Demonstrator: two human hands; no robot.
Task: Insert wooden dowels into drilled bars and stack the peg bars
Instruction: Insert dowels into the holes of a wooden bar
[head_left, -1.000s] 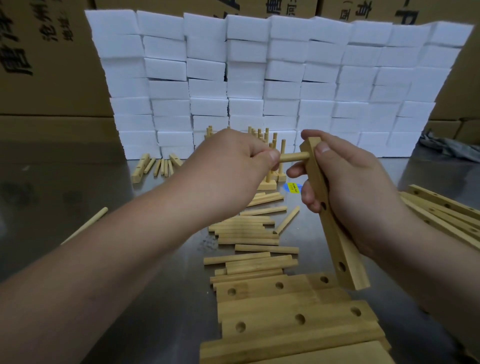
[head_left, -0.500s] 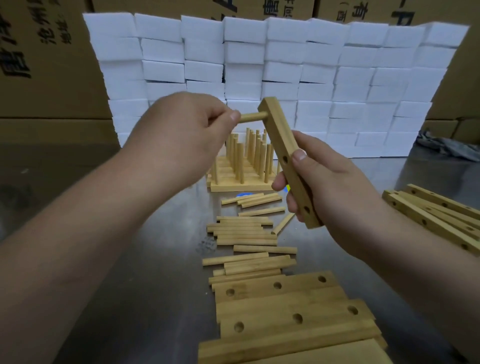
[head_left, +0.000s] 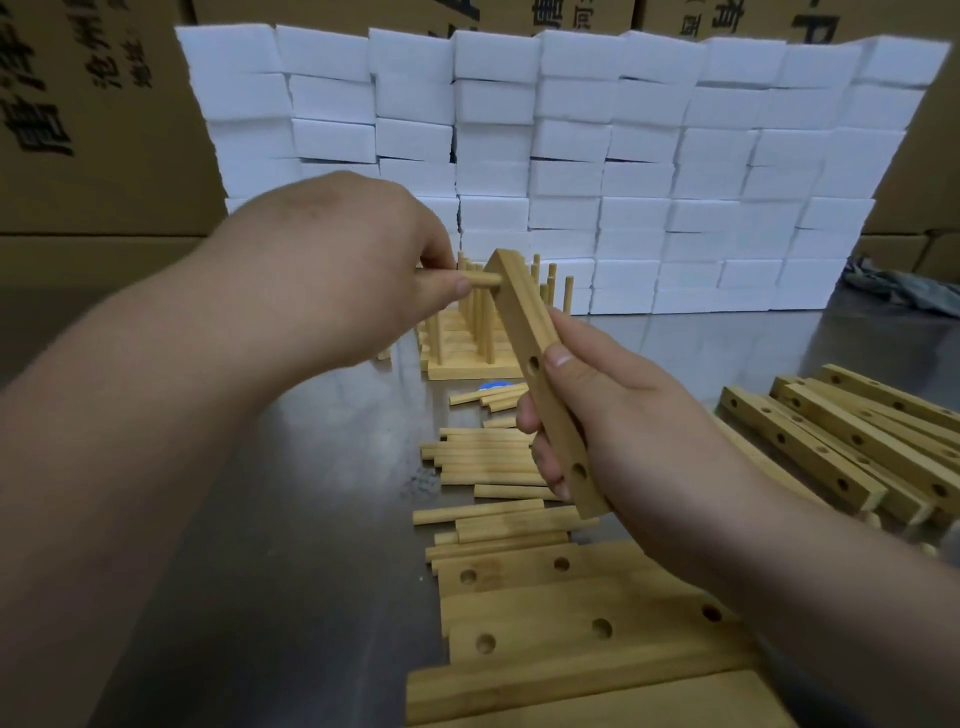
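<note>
Foam blocks (head_left: 571, 156), white and piled into a wall, stand far behind the held bar (head_left: 524, 322), which tilts above the steel bench (head_left: 285, 519). Below that bar, nearest the camera, flat drilled bars (head_left: 545, 608) lie with their holes up. To its right sits a heap of more drilled bars (head_left: 857, 447), probably stock kept within reach. Just behind it stands the stack of finished peg bars (head_left: 467, 364), pegs upright, and beneath it loose dowels (head_left: 483, 462) lie scattered. The right hand (head_left: 623, 415) grips the bar's lower half, fingers wrapped round it, which leaves the top hole free. The left hand (head_left: 343, 270), left of the bar, pinches a dowel (head_left: 483, 282) whose tip meets that top hole, apparently pressed in sideways against the right hand's bracing.
</note>
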